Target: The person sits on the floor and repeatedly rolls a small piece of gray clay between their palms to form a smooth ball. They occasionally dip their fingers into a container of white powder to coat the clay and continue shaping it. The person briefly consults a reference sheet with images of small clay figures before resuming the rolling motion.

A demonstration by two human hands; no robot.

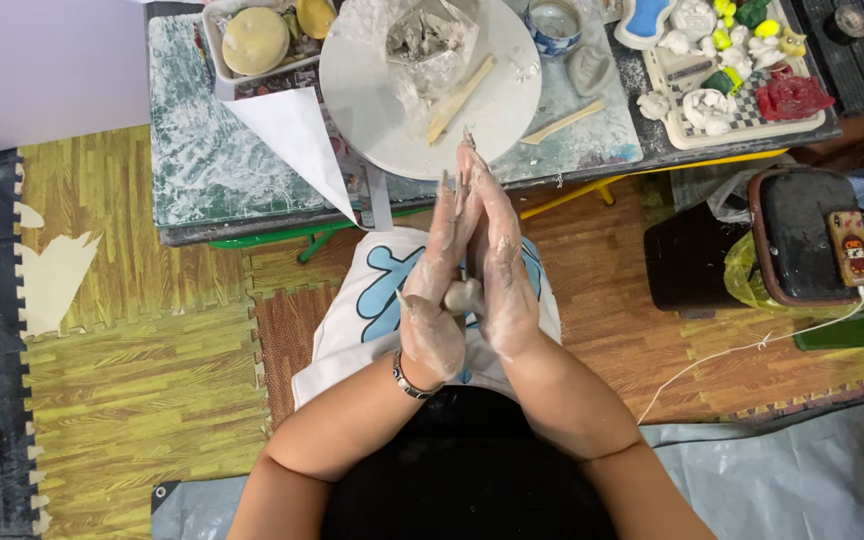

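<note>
Clay lump pressed between two clay-smeared palms

The left hand (435,285) and right hand (497,270) lie flat together, fingers straight, squeezing a grey clay lump (464,296) above the lap. On the table (192,170), a round board (372,90) carries a plastic bag of clay scraps (427,40); a white tray (674,125) holds small figurines.

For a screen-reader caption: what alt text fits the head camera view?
Seen from above, the left hand and right hand, both smeared with clay, press palm to palm around a small grey clay lump. Ahead, a low table holds a round grey board with wooden tools.
</note>
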